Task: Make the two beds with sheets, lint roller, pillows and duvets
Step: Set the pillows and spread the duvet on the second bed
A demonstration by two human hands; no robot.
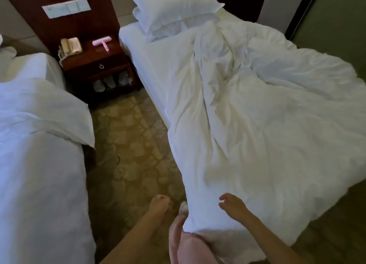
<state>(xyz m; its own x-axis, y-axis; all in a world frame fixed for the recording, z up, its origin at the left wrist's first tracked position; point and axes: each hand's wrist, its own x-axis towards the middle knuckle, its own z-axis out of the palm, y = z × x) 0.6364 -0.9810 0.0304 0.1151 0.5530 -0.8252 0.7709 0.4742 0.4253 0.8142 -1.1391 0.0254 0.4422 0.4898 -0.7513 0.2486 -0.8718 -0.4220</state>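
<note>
The right bed [156, 53] fills most of the view. A white duvet [257, 125] lies rumpled and bunched across it, spilling over the near edge and the foot, with a strip of bare sheet showing along the side by the aisle. The left bed [39, 194] is covered in smooth white linen, and a folded white layer [43, 113] lies across it with one corner hanging over the aisle side. Patterned carpet [134, 144] runs between the two beds.

At the head of the aisle stands a dark wooden nightstand [112, 66], touching neither bed. Two white pillows [172, 8] are stacked at the head of the right bed, the upper one tilted over the lower.

The right hand [233, 204] hovers just above the near corner of the duvet, fingers spread and relaxed, holding nothing. The left hand [160, 206] hangs over the carpet beside that corner, its fingers loosely curled with nothing in them.

On the nightstand's surface a beige telephone [71, 45] sits at the left, and the pink lint roller [103, 42] lies flat just beside it at the right, well apart from both hands
</note>
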